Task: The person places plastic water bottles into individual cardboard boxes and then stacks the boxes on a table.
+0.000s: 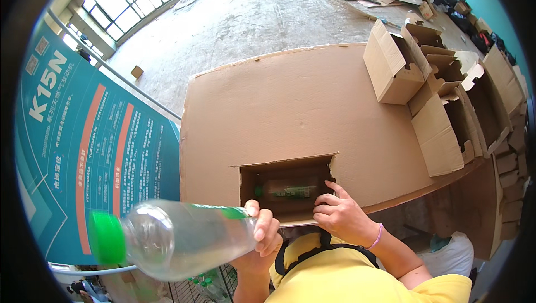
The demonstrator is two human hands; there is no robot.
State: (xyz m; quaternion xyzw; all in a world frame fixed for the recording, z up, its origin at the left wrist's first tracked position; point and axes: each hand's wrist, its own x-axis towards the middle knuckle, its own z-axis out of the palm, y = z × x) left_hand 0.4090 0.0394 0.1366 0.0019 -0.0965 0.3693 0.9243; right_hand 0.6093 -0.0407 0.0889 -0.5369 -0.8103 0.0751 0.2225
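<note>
Bottle in hand (pixel 195 241): one, clear, green cap on, lying nearly level; left hand (pixel 262 233) wrapped about its base end.
Right hand (pixel 341 216): one, fingers bent at the right rim of the recess; cannot tell whether they pinch it.
Wire basket (pixel 228 278): one, holding several green-topped bottles (pixel 209 289), uncountable.
Recess (pixel 298 172): one, rectangular, cardboard-walled, containing one green-labelled bottle (pixel 287 191) on its side.
Worktop (pixel 279 107): one, cardboard-covered, bearing at least four open cartons (pixel 438 135), right side.

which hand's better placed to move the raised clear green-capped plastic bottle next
Probably the left hand: its grip holds that bottle. The right hand is at the rectangular opening in brown cardboard.
</note>
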